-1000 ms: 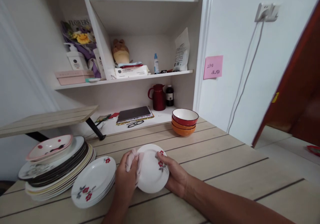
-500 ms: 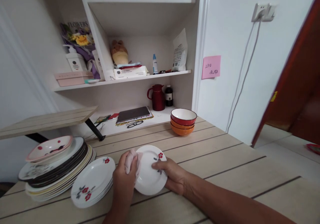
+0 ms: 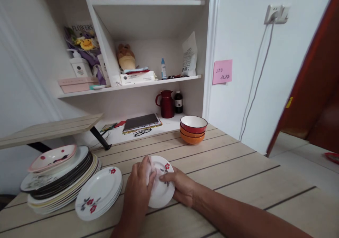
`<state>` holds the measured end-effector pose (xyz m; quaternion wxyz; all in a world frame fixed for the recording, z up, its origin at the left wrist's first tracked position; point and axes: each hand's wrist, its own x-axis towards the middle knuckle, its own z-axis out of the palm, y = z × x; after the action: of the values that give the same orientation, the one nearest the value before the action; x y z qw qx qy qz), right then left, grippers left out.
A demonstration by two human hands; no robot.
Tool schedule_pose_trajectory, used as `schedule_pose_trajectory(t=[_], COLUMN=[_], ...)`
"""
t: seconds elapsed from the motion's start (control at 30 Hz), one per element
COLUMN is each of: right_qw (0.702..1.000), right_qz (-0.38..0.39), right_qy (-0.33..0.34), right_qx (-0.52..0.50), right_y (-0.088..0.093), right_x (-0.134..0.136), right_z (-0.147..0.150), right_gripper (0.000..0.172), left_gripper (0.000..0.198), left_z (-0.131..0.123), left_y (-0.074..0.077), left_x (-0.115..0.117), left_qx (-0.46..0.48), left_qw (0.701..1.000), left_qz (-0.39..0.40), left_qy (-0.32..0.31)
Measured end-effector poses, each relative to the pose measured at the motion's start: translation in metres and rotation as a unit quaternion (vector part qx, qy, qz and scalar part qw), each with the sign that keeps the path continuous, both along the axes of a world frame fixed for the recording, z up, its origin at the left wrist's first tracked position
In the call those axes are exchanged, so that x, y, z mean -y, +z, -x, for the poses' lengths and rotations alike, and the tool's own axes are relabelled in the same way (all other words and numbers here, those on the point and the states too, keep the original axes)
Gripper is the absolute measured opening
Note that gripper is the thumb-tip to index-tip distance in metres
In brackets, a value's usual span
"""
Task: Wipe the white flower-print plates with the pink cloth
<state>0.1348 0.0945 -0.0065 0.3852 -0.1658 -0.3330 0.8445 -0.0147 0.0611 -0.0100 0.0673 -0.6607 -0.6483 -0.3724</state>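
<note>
A white plate with red flowers (image 3: 161,192) is held above the table by my right hand (image 3: 182,186), thumb on its face and fingers underneath. My left hand (image 3: 140,185) is closed on a pale pink cloth (image 3: 149,172), pressed against the plate's left side and partly covering it. Just left of my left hand lies a short stack of matching flowered plates (image 3: 102,192). Beyond it stands a taller stack of mixed plates (image 3: 60,181), topped by a pink-rimmed oval dish (image 3: 53,158).
Stacked red and orange bowls (image 3: 193,129) stand at the table's back right. A raised wooden stand (image 3: 53,128) is at the left. Behind are shelves with a dark red jug (image 3: 166,104), a dark bottle (image 3: 178,102), a laptop (image 3: 141,121) and glasses (image 3: 143,132).
My left hand has moved right with the cloth, further over the plate's face. The plate and my right hand have shifted slightly left.
</note>
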Motion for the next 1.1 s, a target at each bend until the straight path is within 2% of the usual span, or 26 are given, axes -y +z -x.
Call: schedule_pose_trajectory(t=[0.3,0.47,0.57,0.7,0.77,0.93,1.1], right_qw=[1.000,1.000,0.999,0.998,0.998,0.999,0.999], right_qz=[0.010,0.007,0.018,0.039,0.043,0.009,-0.024], right_qy=[0.004,0.003,-0.016,-0.036,-0.032,0.016,0.036], right_qx=[-0.007,-0.021,-0.026,-0.023,-0.027,-0.031,-0.013], right_y=[-0.004,-0.003,-0.002,-0.002,-0.002,-0.003,-0.003], right_x=[-0.003,-0.002,-0.001,-0.001,-0.001,-0.003,0.000], right_z=[0.000,-0.001,0.000,0.001,0.001,-0.002,-0.003], right_gripper=[0.047,0.048,0.043,0.037,0.037,0.047,0.056], left_gripper=[0.061,0.064,0.073,0.087,0.083,0.046,0.040], left_z=[0.004,0.002,-0.003,-0.008,-0.008,0.000,0.004], left_y=[-0.013,-0.007,-0.003,-0.003,-0.006,-0.010,-0.004], left_x=[0.002,0.005,0.007,0.007,0.004,-0.007,-0.006], left_qx=[-0.070,-0.127,-0.161,-0.138,-0.117,-0.128,-0.190], left_qw=[0.991,0.982,0.976,0.978,0.980,0.972,0.952], left_qz=[-0.025,-0.043,-0.047,-0.064,-0.080,-0.092,-0.142], left_qy=[-0.114,-0.133,-0.139,-0.141,-0.142,-0.173,-0.193])
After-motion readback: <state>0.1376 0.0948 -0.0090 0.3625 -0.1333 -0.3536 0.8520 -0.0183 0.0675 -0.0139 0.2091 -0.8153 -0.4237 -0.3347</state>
